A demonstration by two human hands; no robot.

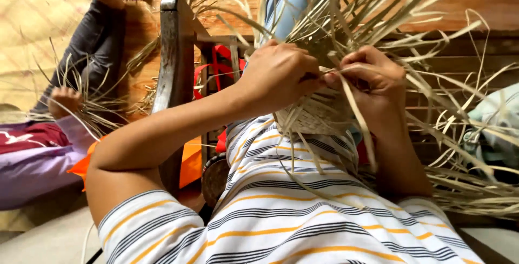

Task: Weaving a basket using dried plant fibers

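A half-woven basket of pale straw strips rests against my striped shirt, with long loose strips fanning up and to the right. My left hand pinches a strip at the basket's upper edge. My right hand grips neighbouring strips just beside it, and the two hands nearly touch. The fingertips are partly hidden by the straw.
A dark wooden post stands left of my arm, with red straps behind it. Another person's hand works with straw at the far left. More straw lies at the right beside a pale cloth.
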